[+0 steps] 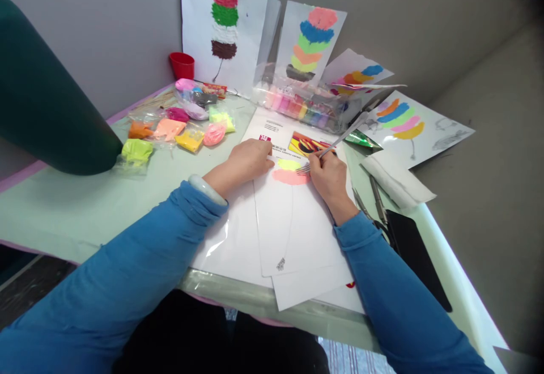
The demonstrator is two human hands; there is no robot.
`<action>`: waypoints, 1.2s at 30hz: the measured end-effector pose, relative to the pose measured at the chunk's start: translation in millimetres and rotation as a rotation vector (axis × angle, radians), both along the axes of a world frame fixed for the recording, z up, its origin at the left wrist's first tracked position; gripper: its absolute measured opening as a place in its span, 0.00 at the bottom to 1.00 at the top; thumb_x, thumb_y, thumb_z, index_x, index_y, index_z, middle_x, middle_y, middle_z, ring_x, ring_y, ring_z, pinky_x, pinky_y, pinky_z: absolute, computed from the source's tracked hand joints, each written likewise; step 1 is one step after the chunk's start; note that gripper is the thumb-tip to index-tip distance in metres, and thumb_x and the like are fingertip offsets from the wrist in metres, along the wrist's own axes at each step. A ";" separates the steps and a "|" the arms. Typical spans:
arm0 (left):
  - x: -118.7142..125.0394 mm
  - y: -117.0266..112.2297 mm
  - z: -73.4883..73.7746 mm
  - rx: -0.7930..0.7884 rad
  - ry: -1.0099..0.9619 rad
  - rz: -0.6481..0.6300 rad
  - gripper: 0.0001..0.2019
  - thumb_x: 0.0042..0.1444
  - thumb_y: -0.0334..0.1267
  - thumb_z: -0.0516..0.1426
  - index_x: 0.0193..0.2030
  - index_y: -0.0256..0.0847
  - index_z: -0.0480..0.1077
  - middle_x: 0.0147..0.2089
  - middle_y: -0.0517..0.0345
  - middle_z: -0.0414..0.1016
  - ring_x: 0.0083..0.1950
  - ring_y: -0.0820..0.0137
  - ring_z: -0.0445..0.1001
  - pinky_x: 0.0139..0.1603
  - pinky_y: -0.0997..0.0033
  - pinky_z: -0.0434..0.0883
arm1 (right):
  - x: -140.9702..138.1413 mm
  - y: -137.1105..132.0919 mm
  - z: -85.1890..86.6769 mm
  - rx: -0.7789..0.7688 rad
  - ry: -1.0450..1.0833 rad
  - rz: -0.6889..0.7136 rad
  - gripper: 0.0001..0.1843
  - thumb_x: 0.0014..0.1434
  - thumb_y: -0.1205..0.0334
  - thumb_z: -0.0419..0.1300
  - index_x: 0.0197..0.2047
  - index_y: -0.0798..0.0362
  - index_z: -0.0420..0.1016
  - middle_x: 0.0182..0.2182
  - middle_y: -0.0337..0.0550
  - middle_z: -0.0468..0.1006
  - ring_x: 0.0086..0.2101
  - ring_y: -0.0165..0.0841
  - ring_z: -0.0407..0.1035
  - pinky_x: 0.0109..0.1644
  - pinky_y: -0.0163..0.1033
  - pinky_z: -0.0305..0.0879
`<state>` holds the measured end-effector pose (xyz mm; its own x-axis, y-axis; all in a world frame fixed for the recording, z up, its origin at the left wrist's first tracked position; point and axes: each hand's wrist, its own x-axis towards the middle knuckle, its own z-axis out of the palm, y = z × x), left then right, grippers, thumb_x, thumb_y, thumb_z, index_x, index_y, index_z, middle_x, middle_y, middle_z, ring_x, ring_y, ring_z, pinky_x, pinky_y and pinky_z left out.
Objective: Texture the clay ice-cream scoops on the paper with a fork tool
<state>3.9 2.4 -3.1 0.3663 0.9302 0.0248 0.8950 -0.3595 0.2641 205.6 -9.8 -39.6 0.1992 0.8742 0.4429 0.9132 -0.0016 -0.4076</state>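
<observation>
In my right hand is a metal fork, its tines down at the clay on a white sheet of paper. A pink clay patch lies there, with a smaller yellow patch touching its far edge. From the pink patch a thin pencil line runs to a small scribble near the sheet's front edge. My left hand rests at the sheet's far left edge, fingers curled and thumb toward the clay; whether it pinches anything is hidden.
Bagged coloured clay lies at the left, near a dark green cylinder and a red cup. Finished clay pictures lean behind a clear box of clay. At right are a white tissue and a black phone.
</observation>
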 end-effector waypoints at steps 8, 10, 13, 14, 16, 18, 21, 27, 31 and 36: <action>-0.3 -0.6 0.2 0.015 -0.018 -0.001 0.14 0.54 0.40 0.52 0.45 0.39 0.70 0.44 0.47 0.75 0.44 0.62 0.72 0.37 0.68 0.65 | 0.6 0.6 -1.3 0.051 0.034 0.000 0.15 0.55 0.55 0.50 0.32 0.56 0.72 0.27 0.50 0.76 0.29 0.41 0.68 0.35 0.43 0.60; -0.3 -0.6 0.2 0.004 -0.027 0.000 0.14 0.54 0.40 0.52 0.45 0.39 0.70 0.44 0.46 0.75 0.45 0.61 0.72 0.38 0.67 0.65 | 0.6 0.4 -1.1 0.058 0.041 -0.003 0.14 0.55 0.56 0.50 0.32 0.56 0.72 0.27 0.50 0.76 0.29 0.40 0.68 0.35 0.42 0.60; -0.2 -0.7 0.3 -0.005 -0.029 0.000 0.15 0.54 0.40 0.52 0.46 0.38 0.70 0.45 0.45 0.74 0.45 0.60 0.71 0.39 0.66 0.66 | 1.0 0.0 -1.3 0.069 0.051 -0.001 0.14 0.55 0.57 0.49 0.33 0.56 0.73 0.26 0.50 0.76 0.29 0.40 0.68 0.35 0.43 0.60; -0.1 -0.7 0.4 -0.004 -0.025 -0.002 0.15 0.54 0.40 0.52 0.46 0.38 0.70 0.45 0.45 0.74 0.45 0.60 0.71 0.39 0.66 0.66 | 1.2 -0.1 -1.5 0.072 0.054 0.006 0.15 0.55 0.57 0.49 0.33 0.56 0.73 0.26 0.50 0.76 0.29 0.40 0.68 0.35 0.43 0.60; 0.1 -0.8 0.6 0.001 -0.013 -0.002 0.15 0.54 0.40 0.52 0.46 0.38 0.70 0.45 0.46 0.74 0.45 0.60 0.71 0.39 0.67 0.66 | 1.6 -0.1 -2.3 0.083 0.066 0.031 0.15 0.56 0.57 0.48 0.34 0.56 0.73 0.26 0.49 0.76 0.28 0.39 0.68 0.35 0.43 0.60; 0.2 -0.8 0.6 0.006 0.002 0.001 0.15 0.54 0.40 0.51 0.46 0.39 0.70 0.44 0.47 0.75 0.45 0.62 0.71 0.39 0.68 0.66 | 1.8 0.0 -3.2 0.104 0.087 0.067 0.15 0.56 0.57 0.48 0.34 0.56 0.73 0.26 0.47 0.75 0.27 0.38 0.68 0.35 0.42 0.60; 0.2 -0.8 0.5 0.023 0.016 -0.002 0.15 0.54 0.40 0.51 0.46 0.39 0.70 0.43 0.48 0.75 0.44 0.62 0.72 0.38 0.69 0.65 | 1.3 -0.1 -4.1 0.126 0.115 0.110 0.15 0.56 0.57 0.49 0.34 0.56 0.73 0.26 0.46 0.75 0.27 0.37 0.67 0.34 0.41 0.60; -0.2 -1.2 0.4 0.026 0.015 -0.008 0.15 0.54 0.40 0.51 0.46 0.39 0.70 0.43 0.48 0.75 0.44 0.63 0.72 0.38 0.69 0.65 | 0.5 -0.3 -3.4 0.092 0.068 0.087 0.15 0.56 0.56 0.48 0.33 0.56 0.73 0.25 0.47 0.75 0.26 0.37 0.66 0.33 0.42 0.59; 0.4 -1.5 0.5 0.021 0.022 0.004 0.15 0.54 0.40 0.51 0.46 0.39 0.70 0.43 0.49 0.75 0.44 0.63 0.71 0.38 0.69 0.65 | 1.1 0.0 -2.5 0.081 0.025 0.022 0.15 0.56 0.56 0.48 0.34 0.56 0.72 0.26 0.48 0.75 0.27 0.39 0.67 0.34 0.43 0.60; 0.4 -1.0 0.6 0.014 0.011 0.004 0.15 0.54 0.40 0.51 0.45 0.39 0.70 0.43 0.48 0.75 0.44 0.63 0.72 0.37 0.69 0.65 | 1.8 0.5 -2.3 0.063 0.022 -0.015 0.15 0.56 0.56 0.48 0.33 0.55 0.71 0.25 0.49 0.75 0.28 0.40 0.68 0.35 0.44 0.60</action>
